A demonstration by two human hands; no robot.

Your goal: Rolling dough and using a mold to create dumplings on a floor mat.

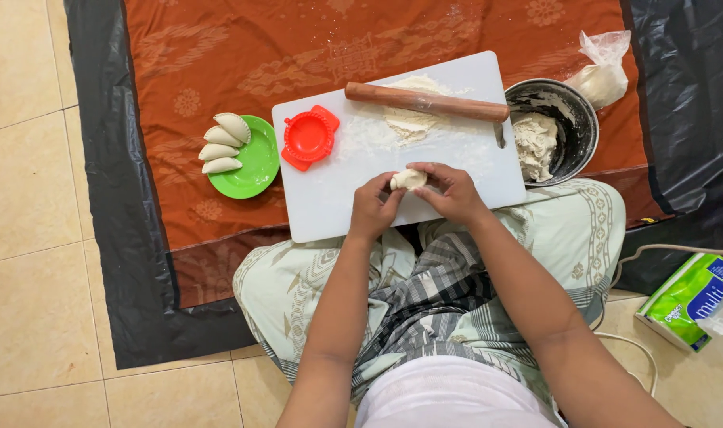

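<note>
At far left a green plate carries four folded dumplings, with a red dumpling press just right of it on the white cutting board. At the board's near edge, left hand and right hand pinch a small dough piece between closed fingertips. Farther right lie a wooden rolling pin and a metal bowl, apparently holding dough.

beige floor tiles; black plastic sheet
</note>
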